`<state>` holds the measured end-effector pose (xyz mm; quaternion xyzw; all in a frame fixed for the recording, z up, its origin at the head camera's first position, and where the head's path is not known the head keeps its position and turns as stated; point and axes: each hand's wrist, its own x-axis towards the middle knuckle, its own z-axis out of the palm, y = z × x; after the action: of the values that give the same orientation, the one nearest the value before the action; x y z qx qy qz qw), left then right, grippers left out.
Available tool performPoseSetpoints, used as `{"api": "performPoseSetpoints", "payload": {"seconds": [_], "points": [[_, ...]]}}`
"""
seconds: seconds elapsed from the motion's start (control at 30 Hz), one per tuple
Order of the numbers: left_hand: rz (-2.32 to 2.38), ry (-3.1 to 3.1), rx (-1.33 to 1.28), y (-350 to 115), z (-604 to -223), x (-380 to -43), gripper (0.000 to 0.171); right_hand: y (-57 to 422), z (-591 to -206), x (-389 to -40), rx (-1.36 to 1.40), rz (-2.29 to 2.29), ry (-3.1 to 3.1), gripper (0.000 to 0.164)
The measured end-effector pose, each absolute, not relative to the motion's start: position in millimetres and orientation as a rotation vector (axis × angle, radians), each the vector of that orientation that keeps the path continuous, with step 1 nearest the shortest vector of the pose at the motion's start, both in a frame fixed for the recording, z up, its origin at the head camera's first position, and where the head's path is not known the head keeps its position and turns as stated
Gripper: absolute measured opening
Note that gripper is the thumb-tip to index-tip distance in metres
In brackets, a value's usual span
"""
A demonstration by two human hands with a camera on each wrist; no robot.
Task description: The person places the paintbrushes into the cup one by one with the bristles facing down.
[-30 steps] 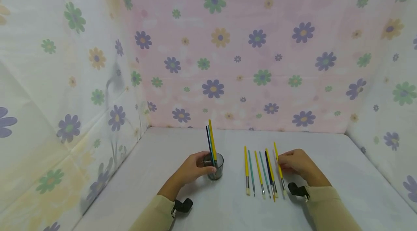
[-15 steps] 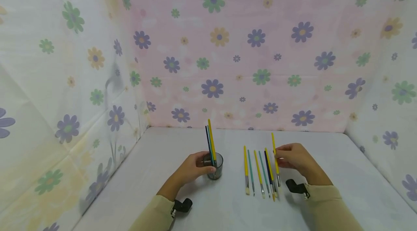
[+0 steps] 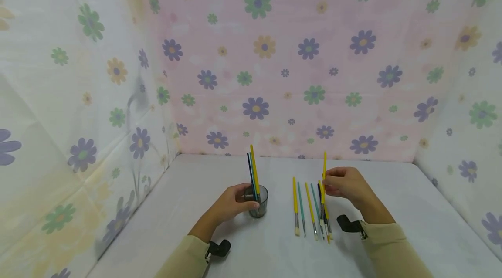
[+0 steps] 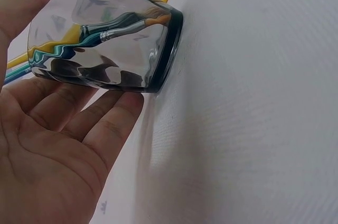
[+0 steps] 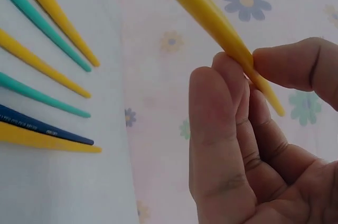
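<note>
Glass cup (image 3: 259,211): the landmark, mouth up, containing three brushes (image 3: 254,169) (yellow, teal, dark), handles leaning upward.

Left hand (image 3: 230,204): lying at the cup's left side and gripping it, the thumb pressing the near side and the fingers supporting the opposite side; the forearm is slanting in from the cup's near left.

Right hand (image 3: 347,184): standing well to the cup's right, knuckles up, fingertips pointing cupward; thumb and fingers are pinching a yellow paintbrush (image 5: 212,22) by its handle, bristles hanging down.

Row of six brushes (image 5: 45,67): two teal, three yellow, one navy, lying right of the cup on the white table (image 3: 274,252); the held brush is hovering above the row's end farthest from the cup.
</note>
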<state>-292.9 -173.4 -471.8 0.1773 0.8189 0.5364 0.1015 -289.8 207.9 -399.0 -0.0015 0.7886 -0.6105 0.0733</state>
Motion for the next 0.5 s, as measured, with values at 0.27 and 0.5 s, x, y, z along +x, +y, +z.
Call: {"api": "performPoseSetpoints", "payload": {"seconds": [0.27, 0.5], "points": [[1.579, 2.42, 0.526, -174, -471, -292, 0.07, 195, -385, -300, -0.06, -1.871, 2.389, 0.048], [1.571, 2.423, 0.55, -174, -471, -293, 0.069, 183, -364, -302, -0.109, -1.92, 2.374, 0.043]]}}
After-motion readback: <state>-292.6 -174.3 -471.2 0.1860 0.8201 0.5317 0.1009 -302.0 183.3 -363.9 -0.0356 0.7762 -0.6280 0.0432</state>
